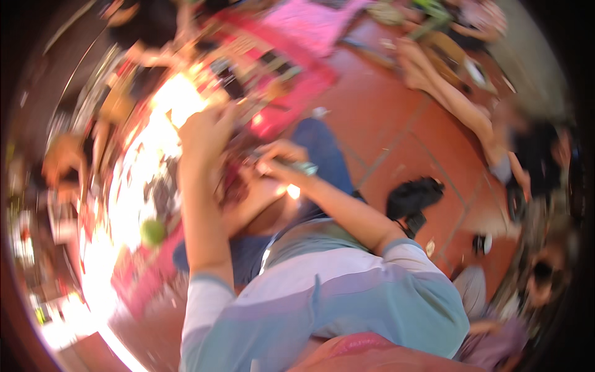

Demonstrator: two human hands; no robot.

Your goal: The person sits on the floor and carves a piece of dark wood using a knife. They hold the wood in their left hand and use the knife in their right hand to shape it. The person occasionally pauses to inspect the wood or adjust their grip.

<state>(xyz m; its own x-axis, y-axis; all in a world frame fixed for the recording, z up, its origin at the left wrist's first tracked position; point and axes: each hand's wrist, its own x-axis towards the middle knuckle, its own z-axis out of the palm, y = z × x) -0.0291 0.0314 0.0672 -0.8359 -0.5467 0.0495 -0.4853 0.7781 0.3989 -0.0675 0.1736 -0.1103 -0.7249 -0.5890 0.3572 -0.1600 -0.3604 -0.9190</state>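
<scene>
My left hand [206, 133] reaches forward over the bright, overexposed patch on the left. Its fingers are smeared by motion, and whether they hold anything is unclear. My right hand [282, 160] is drawn in close above my lap, with the fingers curled together near a dark reddish mass [234, 183]. What those fingers grip is too blurred to make out. A pale green band [305, 168] circles the right wrist. Beyond the left hand, a small dark object [227, 79] rests on the red mat [316, 74].
Red floor tiles [384, 124] spread to the right, where a black bag-like bundle [414, 197] lies. A round green thing [152, 232] is at the left, beside pink cloth [145, 276]. Other people sit around, one with a leg [449, 93] stretched out at the right.
</scene>
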